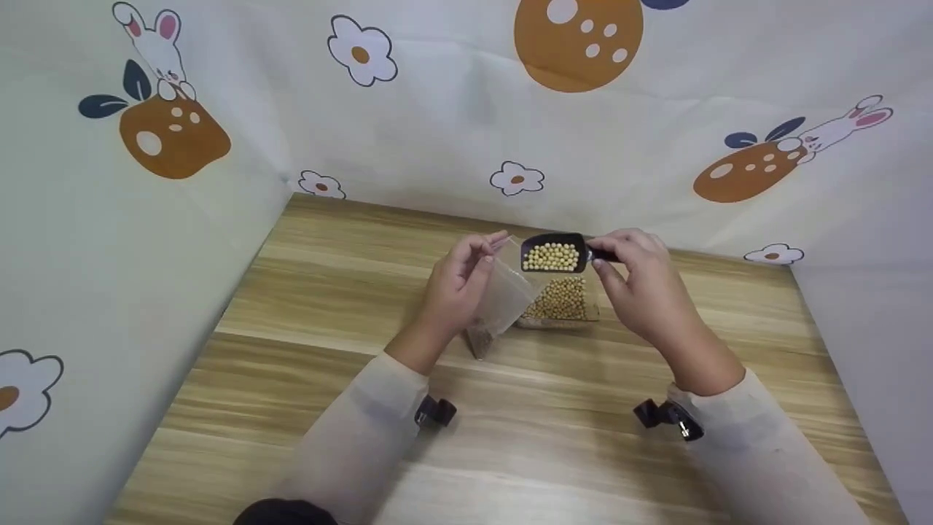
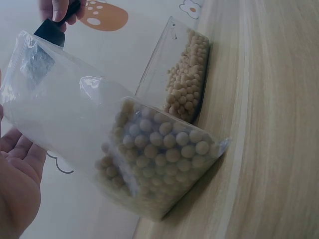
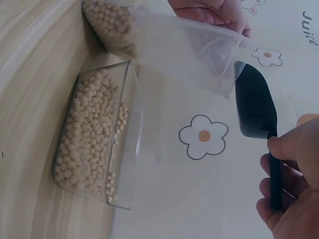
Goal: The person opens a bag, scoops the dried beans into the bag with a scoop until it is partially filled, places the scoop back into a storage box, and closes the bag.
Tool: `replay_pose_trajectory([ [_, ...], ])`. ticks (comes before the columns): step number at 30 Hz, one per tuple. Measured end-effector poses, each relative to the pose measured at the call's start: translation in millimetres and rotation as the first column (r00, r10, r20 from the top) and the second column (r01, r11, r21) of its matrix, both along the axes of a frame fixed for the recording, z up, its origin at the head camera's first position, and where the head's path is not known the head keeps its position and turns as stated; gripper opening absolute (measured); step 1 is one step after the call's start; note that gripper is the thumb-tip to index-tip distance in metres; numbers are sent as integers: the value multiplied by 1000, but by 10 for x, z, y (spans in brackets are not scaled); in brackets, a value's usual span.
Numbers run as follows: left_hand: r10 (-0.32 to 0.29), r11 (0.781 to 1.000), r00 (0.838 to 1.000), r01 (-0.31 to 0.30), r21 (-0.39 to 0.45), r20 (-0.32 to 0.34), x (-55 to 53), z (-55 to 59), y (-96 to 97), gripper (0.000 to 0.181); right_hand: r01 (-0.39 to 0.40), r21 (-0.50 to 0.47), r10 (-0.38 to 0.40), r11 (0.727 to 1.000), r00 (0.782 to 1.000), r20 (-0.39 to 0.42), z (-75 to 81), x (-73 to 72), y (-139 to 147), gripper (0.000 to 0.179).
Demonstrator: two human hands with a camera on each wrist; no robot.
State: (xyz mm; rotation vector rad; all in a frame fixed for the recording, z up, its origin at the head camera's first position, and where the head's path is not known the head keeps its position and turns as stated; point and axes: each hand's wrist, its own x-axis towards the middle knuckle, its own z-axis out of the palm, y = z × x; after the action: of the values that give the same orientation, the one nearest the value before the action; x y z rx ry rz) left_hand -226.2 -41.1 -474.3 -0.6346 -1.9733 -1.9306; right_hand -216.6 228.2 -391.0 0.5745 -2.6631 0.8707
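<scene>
My right hand (image 1: 641,281) grips the handle of a small black scoop (image 1: 587,255), whose bowl carries a layer of round yellow soybeans (image 1: 552,257). My left hand (image 1: 459,281) pinches the upper edge of a clear plastic bag (image 1: 503,295), its mouth facing the scoop. Soybeans fill the bag's lower part (image 2: 159,149), which rests on the table. In the left wrist view the scoop's tip (image 2: 42,62) shows at the bag's mouth, partly behind the plastic. Below the scoop, a clear rectangular container (image 3: 134,149) holds more soybeans (image 3: 89,139).
The wood-grain table (image 1: 306,292) lies under everything. A pale cloth backdrop (image 1: 437,124) with flowers, oranges and rabbits stands behind and at the sides. Black wrist cameras sit on the left sleeve (image 1: 364,423) and the right sleeve (image 1: 758,445).
</scene>
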Motion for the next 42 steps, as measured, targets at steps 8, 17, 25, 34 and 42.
replay_pose_trajectory([
  [8, -7, 1000, 1000, 7, -7, 7, 15, 16, -1, 9, -34, 86, 48, 996, 986, -159, 42, -13, -64, 24],
  [17, -13, 1000, 1000, 13, 0, 9, 15, 9, 5, 12, -59, 160, 106, 985, 947, -303, 68, -2, -92, 23],
  [25, -18, 1000, 1000, 17, 20, 6, -1, -5, 13, 8, -69, 171, 136, 983, 900, -414, 77, -15, -96, 20],
  [34, -4, 1000, 1000, 3, 10, 11, 1, -1, 11, 8, 5, 58, 8, 998, 975, -221, 142, -3, 5, 22],
  [42, -2, 1000, 999, 3, -18, 35, 16, 4, 2, 8, 158, -2, -158, 987, 985, 69, 156, -82, 228, 28],
])
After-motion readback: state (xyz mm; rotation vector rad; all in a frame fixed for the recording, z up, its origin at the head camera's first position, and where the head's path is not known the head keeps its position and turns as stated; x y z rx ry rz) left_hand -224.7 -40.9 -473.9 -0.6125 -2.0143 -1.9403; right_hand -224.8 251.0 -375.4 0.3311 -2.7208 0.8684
